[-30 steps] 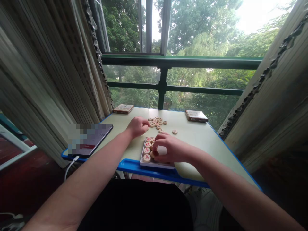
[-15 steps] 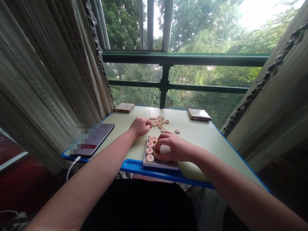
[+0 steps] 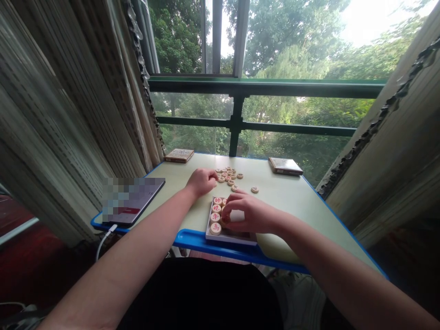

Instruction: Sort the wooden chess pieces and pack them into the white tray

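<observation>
A shallow box (image 3: pixel 209 233) sits at the table's near edge, with round Chinese chess pieces in it; the left column of red-marked pieces (image 3: pixel 216 217) shows plainly. My right hand (image 3: pixel 245 211) is over the box, thumb and fingers pinched around a Chinese chess piece (image 3: pixel 225 219) beside that column. The hand hides much of the box's inside. Beyond the box, my left hand (image 3: pixel 202 182) rests on the table with its fingers curled closed, and whatever they hold is hidden. Next to its fingertips lies a loose cluster of pieces (image 3: pixel 228 178).
Single pieces lie apart on the table, one (image 3: pixel 255 189) to the right. Two flat boxes stand at the back, one left (image 3: pixel 179 156) and one right (image 3: pixel 285 166). A tablet (image 3: pixel 144 199) with a white cable (image 3: pixel 103 240) lies at the left edge. Curtains flank the window.
The view has shifted slightly. My right fingers have shifted a little at the piece in the box. My left hand stays curled beside the cluster.
</observation>
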`<state>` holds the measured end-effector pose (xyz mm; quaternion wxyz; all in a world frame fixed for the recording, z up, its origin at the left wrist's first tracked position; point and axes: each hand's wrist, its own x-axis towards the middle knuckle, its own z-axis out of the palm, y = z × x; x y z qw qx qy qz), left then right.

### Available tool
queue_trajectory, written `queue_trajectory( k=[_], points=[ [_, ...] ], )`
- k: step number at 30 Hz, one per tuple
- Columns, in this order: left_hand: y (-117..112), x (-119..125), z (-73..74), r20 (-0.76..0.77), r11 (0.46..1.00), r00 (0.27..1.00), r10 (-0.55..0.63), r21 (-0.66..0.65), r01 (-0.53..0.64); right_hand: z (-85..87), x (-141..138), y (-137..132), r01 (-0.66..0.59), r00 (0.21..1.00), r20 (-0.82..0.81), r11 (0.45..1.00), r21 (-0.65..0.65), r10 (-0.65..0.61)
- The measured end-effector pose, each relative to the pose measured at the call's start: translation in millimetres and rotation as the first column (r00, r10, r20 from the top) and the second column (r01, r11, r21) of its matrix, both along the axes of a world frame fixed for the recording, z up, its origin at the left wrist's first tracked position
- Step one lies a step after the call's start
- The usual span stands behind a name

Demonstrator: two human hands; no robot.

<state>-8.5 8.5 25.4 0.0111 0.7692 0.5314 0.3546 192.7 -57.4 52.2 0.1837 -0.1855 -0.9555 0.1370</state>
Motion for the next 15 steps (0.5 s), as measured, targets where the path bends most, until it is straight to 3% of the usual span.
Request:
queue_trajectory(
  k=[5, 8, 11, 15],
  points=[
    [2.0, -0.3, -2.3, -0.034, 0.999, 0.999, 0.034, -0.003, -0.034, 4.8, 4.8, 1.7, -0.043, 0.999, 0.002, 0.998, -0.047, 0.043],
    [4.3, -0.3, -3.6, -0.108, 0.999, 0.994, 0.027, 0.024, -0.024, 5.7, 8.2, 9.2, -0.012, 0.999, -0.052, 0.997, -0.070, 0.009],
    [8.0, 1.7, -4.9, -0.193, 0.998, 0.979, -0.070, -0.005, 0.070, 1.7, 11.1, 22.4, 0.133, 0.979, -0.151, 0.990, -0.049, -0.139],
    [14.5, 5.0, -7.4, -0.212, 0.980, 0.967, -0.142, -0.165, 0.108, -7.2, 16.3, 41.9, 0.367, 0.896, -0.260, 0.930, -0.029, -0.361]
  ],
)
